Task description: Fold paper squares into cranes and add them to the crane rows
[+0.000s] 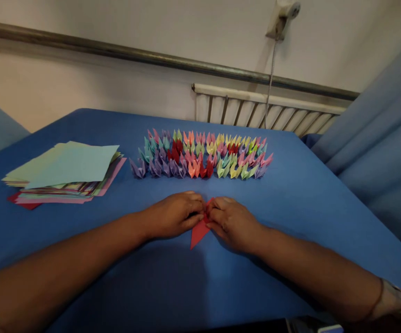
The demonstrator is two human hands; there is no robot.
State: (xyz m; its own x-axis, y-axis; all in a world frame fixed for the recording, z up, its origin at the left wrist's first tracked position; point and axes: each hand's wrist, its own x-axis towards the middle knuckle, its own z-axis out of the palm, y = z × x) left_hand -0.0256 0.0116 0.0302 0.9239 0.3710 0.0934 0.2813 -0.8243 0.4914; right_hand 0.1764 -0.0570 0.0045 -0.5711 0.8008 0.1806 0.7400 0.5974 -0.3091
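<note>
Near the centre of the view, just over a blue table point(286, 199), is a folded piece of red paper point(199, 234), its sharp tip pointing to seven o'clock. At its nine o'clock side, the left hand point(179, 215) pinches the paper between thumb and fingers. At its three o'clock side, the right hand point(235, 223) grips it too, fingertips close to those of the left; the fingers hide the upper folds, and whether the paper touches the table I cannot tell.

At twelve o'clock, a little beyond the hands, small folded paper cranes point(195, 167) stand upright in several close rows, in purple, teal, red, orange, pink, yellow and green.

Toward ten o'clock lies a loose stack of paper sheets point(78, 164), pale blue on top, with a red corner poking out at the stack's own eight o'clock.

Farther out, a metal pipe point(169, 60) crosses the wall at twelve o'clock, a white radiator point(256, 95) stands at one o'clock, and a blue curtain point(384, 138) hangs at two o'clock
</note>
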